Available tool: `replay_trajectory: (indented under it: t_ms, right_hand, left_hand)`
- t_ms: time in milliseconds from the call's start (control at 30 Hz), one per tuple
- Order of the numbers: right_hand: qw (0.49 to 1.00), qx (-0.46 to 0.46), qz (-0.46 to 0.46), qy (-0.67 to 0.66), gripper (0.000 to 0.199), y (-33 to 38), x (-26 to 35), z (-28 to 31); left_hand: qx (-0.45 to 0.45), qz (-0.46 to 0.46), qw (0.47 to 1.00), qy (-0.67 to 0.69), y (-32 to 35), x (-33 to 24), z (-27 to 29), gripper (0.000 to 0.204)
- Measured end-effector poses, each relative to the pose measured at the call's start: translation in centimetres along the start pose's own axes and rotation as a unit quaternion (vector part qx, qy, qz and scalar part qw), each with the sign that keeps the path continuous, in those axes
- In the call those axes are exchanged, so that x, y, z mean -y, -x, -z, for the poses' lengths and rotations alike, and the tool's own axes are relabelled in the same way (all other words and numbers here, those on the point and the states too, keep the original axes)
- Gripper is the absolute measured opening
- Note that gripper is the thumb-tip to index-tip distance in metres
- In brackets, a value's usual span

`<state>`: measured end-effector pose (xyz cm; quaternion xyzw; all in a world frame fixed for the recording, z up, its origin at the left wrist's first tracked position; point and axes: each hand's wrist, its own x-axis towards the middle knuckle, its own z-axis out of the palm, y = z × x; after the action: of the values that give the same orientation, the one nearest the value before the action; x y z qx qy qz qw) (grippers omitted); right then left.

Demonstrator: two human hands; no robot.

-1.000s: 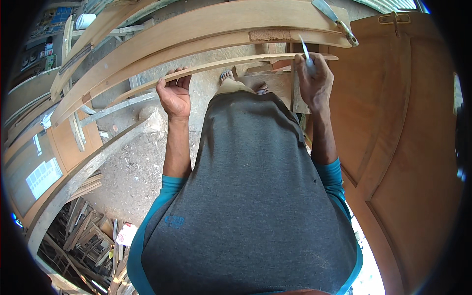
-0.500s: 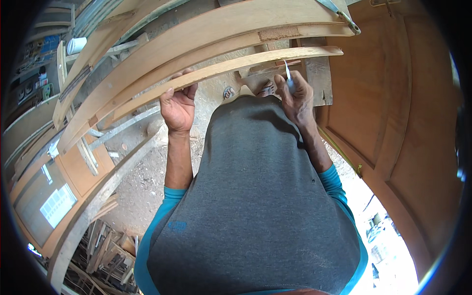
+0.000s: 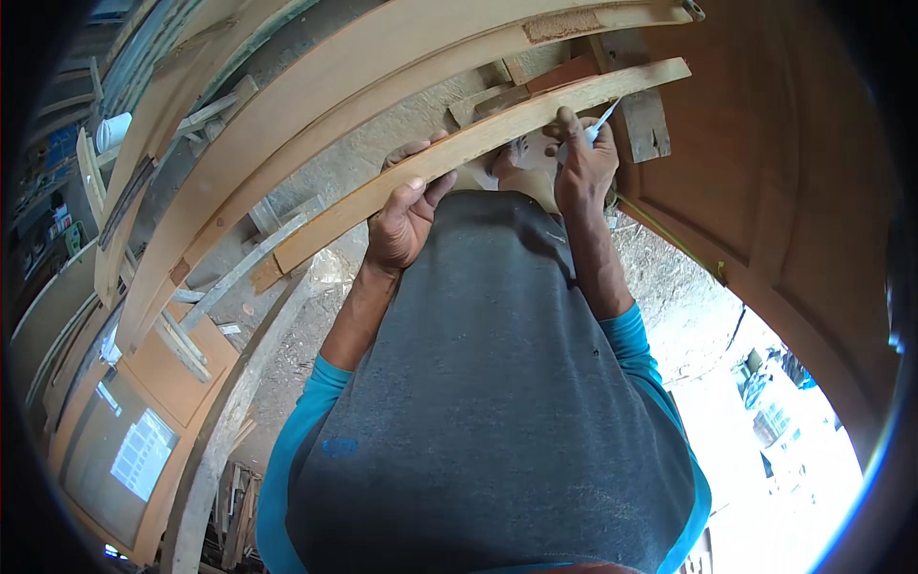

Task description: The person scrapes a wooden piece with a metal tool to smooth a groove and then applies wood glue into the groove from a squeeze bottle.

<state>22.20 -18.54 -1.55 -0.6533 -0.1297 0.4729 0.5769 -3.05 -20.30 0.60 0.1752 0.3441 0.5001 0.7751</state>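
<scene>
A long, pale wooden strip point(image 3: 516, 129) slants up to the right across the head view. My left hand point(image 3: 406, 225) grips its middle, thumb on the near face and fingers reaching over the far edge. Close to the strip's right part, my right hand point(image 3: 585, 177) is closed round a white tool with a slim pointed tip point(image 3: 602, 121). The tip points up and right, near the strip's lower edge. My palm hides most of the tool's body, so its exact kind is unclear.
Beyond the strip lies a larger wooden frame point(image 3: 354, 77). A brown panelled door point(image 3: 727, 143) stands at the right, with a narrow yellow band point(image 3: 669, 230) along its edge. A rough timber point(image 3: 225, 411) slants at the left. Farther off sits a white container point(image 3: 113, 129).
The strip has shifted right, its left end now showing clear of the frame. My left hand has moved right with it. My right hand has turned the tool's tip from up-left to up-right.
</scene>
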Motion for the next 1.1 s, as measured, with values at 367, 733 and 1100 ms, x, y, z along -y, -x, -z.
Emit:
replay_trajectory:
  t_ms: [367, 733, 1100]
  right_hand:
    - [0.999, 0.004, 0.005, -0.045, 0.033, -0.4, -0.4, 2.5]
    - [0.976, 0.114, -0.078, -0.170, 0.033, -2.6, 0.2, 2.4]
    - [0.996, 0.048, 0.002, -0.070, 0.032, -7.6, -0.1, 1.4]
  left_hand:
    - [0.006, 0.019, 0.998, 0.065, -0.6, 0.9, 0.1, 0.041]
    - [-0.018, 0.106, 0.985, 0.136, -3.3, 4.1, -2.0, 0.048]
    - [0.129, -0.094, 0.746, -0.647, -1.4, -4.2, -8.8, 0.059]
